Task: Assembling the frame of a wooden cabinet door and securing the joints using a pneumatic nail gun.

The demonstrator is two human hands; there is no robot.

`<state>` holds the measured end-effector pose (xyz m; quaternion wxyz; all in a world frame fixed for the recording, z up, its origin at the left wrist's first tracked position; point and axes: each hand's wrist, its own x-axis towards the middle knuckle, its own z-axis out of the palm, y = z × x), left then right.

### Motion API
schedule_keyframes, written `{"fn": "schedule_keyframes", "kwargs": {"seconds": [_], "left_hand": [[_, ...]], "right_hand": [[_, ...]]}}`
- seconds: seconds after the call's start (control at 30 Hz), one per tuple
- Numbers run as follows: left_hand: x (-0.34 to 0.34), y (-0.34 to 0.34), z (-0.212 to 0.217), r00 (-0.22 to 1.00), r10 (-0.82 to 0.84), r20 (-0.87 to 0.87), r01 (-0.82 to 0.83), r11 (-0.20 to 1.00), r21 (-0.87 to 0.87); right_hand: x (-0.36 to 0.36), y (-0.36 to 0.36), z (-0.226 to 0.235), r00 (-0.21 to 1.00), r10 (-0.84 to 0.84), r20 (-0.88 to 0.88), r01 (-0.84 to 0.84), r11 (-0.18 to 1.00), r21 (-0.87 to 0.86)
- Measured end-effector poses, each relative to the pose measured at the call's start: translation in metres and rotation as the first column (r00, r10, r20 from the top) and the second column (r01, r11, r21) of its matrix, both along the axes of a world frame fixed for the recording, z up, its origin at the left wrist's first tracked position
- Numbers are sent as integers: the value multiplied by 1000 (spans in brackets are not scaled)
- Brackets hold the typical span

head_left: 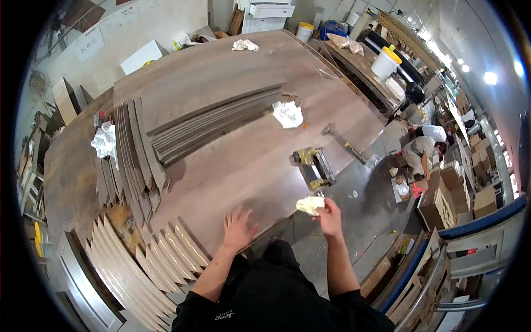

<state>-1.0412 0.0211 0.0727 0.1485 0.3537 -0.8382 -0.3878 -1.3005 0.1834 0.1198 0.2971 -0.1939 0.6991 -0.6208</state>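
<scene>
My left hand (238,228) lies flat with fingers spread on the near edge of a large brown wooden panel (232,166). My right hand (329,216) is closed on a crumpled pale yellow rag (310,205), held at the panel's near right edge. Just beyond the rag a black and yellow clamp (313,166) grips the panel's edge.
Long thin wood strips (215,124) lie stacked across the panel, with fanned strips (149,260) at the left near corner. White rags (287,114) (105,141) rest on the surface. A white bucket with a yellow lid (385,63) stands far right. People crouch on the floor (423,152) among cardboard boxes.
</scene>
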Motion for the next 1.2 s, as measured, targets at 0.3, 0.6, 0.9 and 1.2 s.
{"fn": "schedule_keyframes", "kwargs": {"seconds": [0.3,0.6,0.9,1.2], "left_hand": [[-25,4,-21,928,279,246,-181,917,-356],[-49,6,-21,868,462,182,-356,835,-421],[-63,11,-22,805,577,141,-470,764,-442],[-61,11,-19,820,564,94,-501,788,-357]], "right_hand": [[-159,-183,13,992,-44,-114,30,992,-125],[-212,-252,-57,760,249,-600,-181,968,173],[-126,-94,-61,387,518,-763,-187,854,485],[-196,-125,-49,265,474,-840,-117,880,460]]}}
